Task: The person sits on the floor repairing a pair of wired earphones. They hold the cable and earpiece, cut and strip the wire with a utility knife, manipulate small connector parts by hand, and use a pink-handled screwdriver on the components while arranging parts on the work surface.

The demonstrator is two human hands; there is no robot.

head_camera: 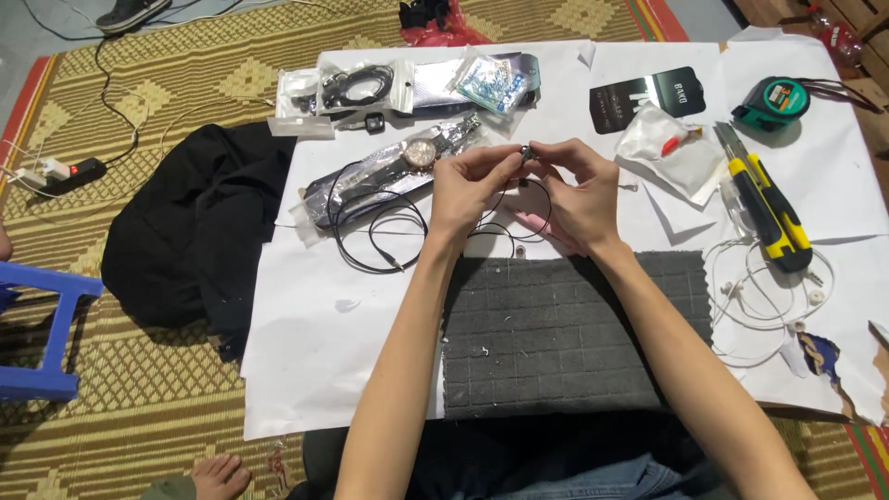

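My left hand (470,190) and my right hand (579,193) meet above the white paper (306,324), both pinching a small dark earbud (525,153) between their fingertips. Its thin black cable (375,236) trails down and loops to the left over the paper. A wristwatch (419,153) lies on a silvery bag just left of my left hand. Below my hands sits a dark grey gridded mat (556,343).
A yellow-and-black utility knife (767,204), a green tape measure (773,100), white earphones (769,296), a white pouch (669,141) and a black card (648,94) lie right. Plastic bags (407,85) are at the top. Black cloth (199,227), a power strip (60,173) and a blue stool (42,333) are on the woven mat to the left.
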